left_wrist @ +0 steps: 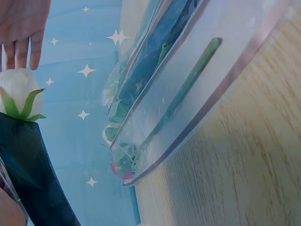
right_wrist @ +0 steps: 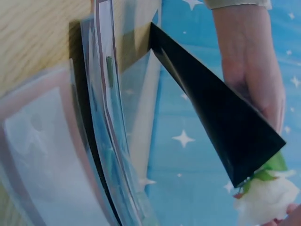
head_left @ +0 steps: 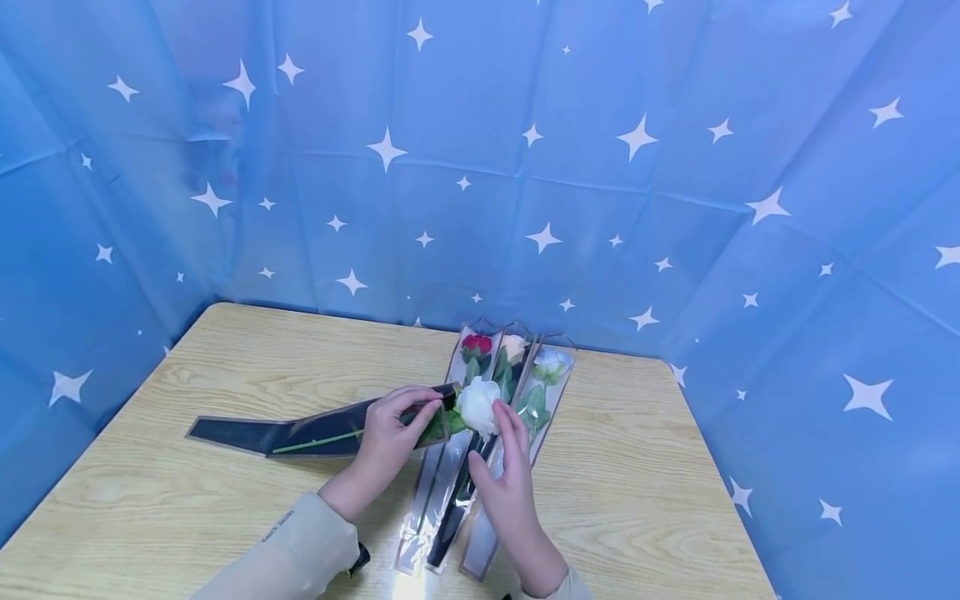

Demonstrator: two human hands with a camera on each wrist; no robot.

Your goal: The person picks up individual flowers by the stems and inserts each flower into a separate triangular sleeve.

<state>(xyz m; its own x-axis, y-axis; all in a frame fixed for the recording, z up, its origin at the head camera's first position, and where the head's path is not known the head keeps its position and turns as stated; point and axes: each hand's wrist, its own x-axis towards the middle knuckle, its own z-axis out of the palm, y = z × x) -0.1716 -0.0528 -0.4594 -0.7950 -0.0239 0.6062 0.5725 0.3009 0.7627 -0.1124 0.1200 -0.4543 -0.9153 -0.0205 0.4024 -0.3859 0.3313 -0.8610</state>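
Observation:
My left hand [head_left: 393, 429] grips a long black flower sleeve [head_left: 318, 427] near its wide end, thumb and fingers on its edge. A white artificial rose [head_left: 478, 406] pokes out of that end, its green stem [head_left: 315, 442] lying along the sleeve. With its fingers fairly straight, my right hand [head_left: 510, 483] touches the bloom from the right, its thumb held apart. In the left wrist view the right fingertips [left_wrist: 21, 52] are at the top of the petals, and green sepals sit at the sleeve's mouth. The left palm is mostly hidden behind the sleeve in the right wrist view.
Beneath and beyond my hands, three wrapped flowers lie side by side on the wooden table [head_left: 637, 483]: a red one [head_left: 477, 343], a cream one [head_left: 513, 348] and a pale blue one [head_left: 552, 363]. A blue star-patterned cloth [head_left: 480, 208] hangs behind the table.

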